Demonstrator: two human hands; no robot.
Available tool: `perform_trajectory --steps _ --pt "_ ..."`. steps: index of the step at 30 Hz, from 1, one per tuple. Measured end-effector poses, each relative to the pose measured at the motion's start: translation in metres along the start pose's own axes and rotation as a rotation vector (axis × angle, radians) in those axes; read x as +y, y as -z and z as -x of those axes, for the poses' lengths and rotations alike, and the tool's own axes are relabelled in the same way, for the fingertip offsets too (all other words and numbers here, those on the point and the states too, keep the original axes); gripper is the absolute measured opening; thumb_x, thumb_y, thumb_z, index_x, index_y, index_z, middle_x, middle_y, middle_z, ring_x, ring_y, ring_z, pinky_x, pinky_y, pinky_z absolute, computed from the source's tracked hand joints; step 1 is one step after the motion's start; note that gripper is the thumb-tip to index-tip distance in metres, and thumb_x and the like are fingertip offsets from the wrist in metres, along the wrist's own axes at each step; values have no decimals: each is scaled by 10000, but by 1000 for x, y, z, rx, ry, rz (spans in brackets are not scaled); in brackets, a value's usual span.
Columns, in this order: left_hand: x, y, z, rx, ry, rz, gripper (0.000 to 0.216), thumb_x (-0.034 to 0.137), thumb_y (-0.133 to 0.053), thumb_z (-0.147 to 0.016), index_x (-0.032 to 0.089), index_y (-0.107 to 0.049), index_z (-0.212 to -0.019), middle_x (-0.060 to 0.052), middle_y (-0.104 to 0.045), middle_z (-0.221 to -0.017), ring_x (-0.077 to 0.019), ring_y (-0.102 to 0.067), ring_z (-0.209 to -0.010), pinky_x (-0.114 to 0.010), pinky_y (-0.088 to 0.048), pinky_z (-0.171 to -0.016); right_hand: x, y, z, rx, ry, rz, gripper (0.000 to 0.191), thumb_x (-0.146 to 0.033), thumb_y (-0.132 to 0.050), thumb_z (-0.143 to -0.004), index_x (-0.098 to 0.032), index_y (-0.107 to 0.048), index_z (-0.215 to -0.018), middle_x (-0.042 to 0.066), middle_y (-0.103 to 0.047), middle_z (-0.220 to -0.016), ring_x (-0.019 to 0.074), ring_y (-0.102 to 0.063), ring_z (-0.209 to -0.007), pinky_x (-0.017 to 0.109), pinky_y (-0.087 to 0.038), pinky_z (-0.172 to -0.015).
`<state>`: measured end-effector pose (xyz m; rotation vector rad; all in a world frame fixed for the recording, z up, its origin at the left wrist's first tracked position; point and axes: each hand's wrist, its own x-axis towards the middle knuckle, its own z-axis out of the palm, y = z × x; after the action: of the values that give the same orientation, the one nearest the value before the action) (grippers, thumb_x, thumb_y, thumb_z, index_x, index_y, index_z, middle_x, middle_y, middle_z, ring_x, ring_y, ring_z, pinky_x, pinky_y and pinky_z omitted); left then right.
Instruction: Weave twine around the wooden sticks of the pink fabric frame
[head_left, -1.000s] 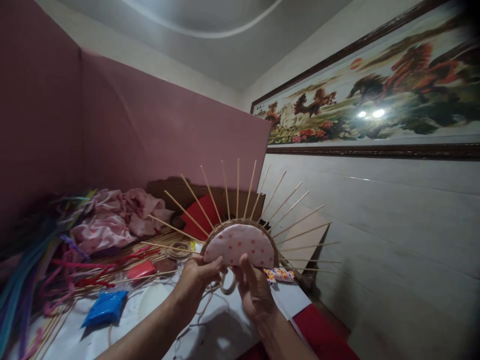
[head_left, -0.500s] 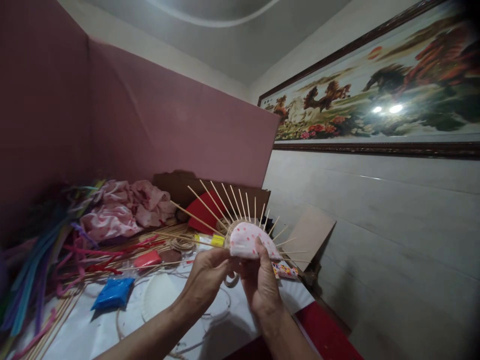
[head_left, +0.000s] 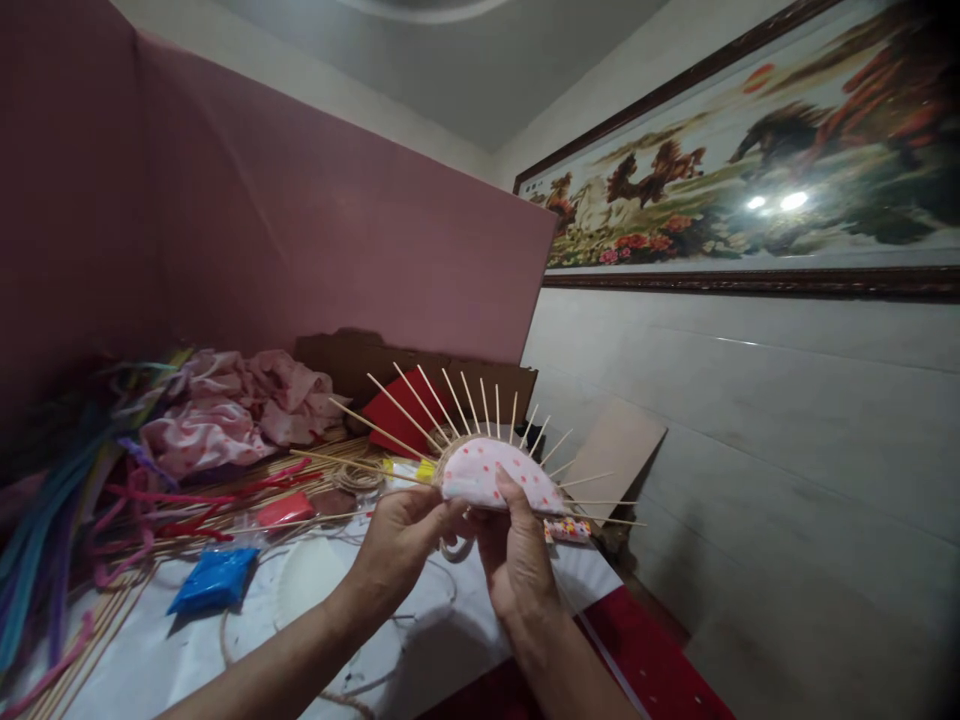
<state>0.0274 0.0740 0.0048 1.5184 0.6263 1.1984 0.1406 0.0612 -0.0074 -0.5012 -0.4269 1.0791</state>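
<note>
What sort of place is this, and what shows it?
Probably a home room used as a craft corner: a framed horse painting hangs on the wall, and the table holds wooden sticks, pipe cleaners and pink fabric.

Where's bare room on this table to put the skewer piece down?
Bare: the white cover in front of the blue packet, and the red surface beside the right hand, which with the left hand holds the skewer piece. Crowded: back left, with pink cloth, pipe cleaners and loose skewers.
</note>
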Motion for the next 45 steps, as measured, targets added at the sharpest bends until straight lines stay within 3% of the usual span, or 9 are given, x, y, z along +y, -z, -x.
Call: perform_trajectory --steps 4,10,24,38,45 --pt "1 -2 0 17 8 -6 303 379 -623 -753 120 -685 -608 -88 -677 -591 -135 -534 -521 -249 -400 -522 -1 -1 1 33 26 21 270 -261 -735 -660 -163 -625 -887 -17 -681 -713 93 -574 -533 193 -464 -491" --pt "2 -4 0 -1 27 33 277 378 -650 -732 114 -698 -662 -79 -677 -607 -129 -527 -528 -245 -393 -518 2 2 0 27 40 65 182 -296 -695 -713 -145 -626 -790 -24 -635 -623 84 -524 -491 192 -434 -458" --pt "-2 1 -1 -62 8 18 312 376 -565 -805 112 -692 -696 -75 -670 -656 -125 -505 -572 -247 -386 -554 0 3 0 131 51 88 240 -339 -726 -671 -155 -626 -788 -43 -629 -611 68 -488 -457 185 -423 -435" --pt "-4 0 -1 -21 48 23 278 339 -589 -779 104 -689 -668 -91 -691 -642 -116 -497 -536 -247 -376 -542 2 4 -1 126 25 94 263 -317 -728 -663 -145 -619 -830 -32 -621 -625 78 -496 -481 194 -412 -448" --pt "-8 4 -1 -76 23 21 346 378 -529 -830 108 -702 -700 -91 -689 -663 -120 -511 -563 -248 -380 -551 1 3 -1 142 66 117 269 -308 -729 -664 -144 -618 -846 -35 -608 -624 69 -477 -467 186 -403 -433"
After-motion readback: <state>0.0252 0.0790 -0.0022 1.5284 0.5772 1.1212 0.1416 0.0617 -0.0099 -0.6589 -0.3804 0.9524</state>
